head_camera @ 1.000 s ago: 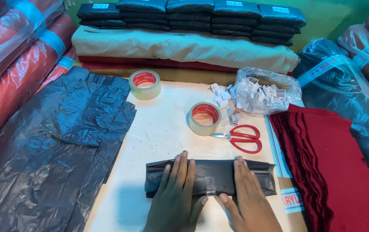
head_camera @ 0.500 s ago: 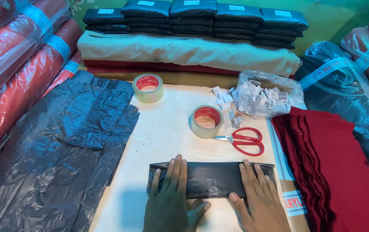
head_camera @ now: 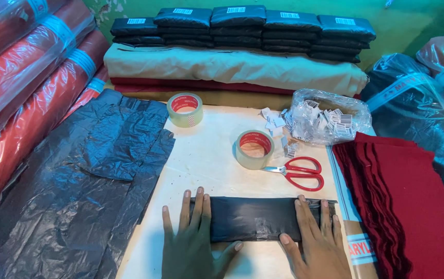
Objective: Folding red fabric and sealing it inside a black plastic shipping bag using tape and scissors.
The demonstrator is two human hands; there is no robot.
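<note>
A flat packet wrapped in black plastic (head_camera: 255, 218) lies on the pale table top (head_camera: 217, 155) near its front edge. My left hand (head_camera: 193, 243) lies flat, fingers spread, on the packet's left end. My right hand (head_camera: 315, 237) presses flat on its right end, thumb along the near edge. Neither hand grips anything. Just beyond the packet are a roll of clear tape (head_camera: 254, 149) and red-handled scissors (head_camera: 300, 173).
A second tape roll (head_camera: 185, 109) sits further back. A clear bag of small labels (head_camera: 330, 116) is at the back right. Black plastic bags (head_camera: 77, 181) pile at left, folded dark red cloth (head_camera: 408, 206) at right. Black packets (head_camera: 242, 26) are stacked on folded fabric behind.
Both hands have slid apart along the packet, the left one leftward and the right one rightward, flattening it. The packet looks smoother and more tightly folded.
</note>
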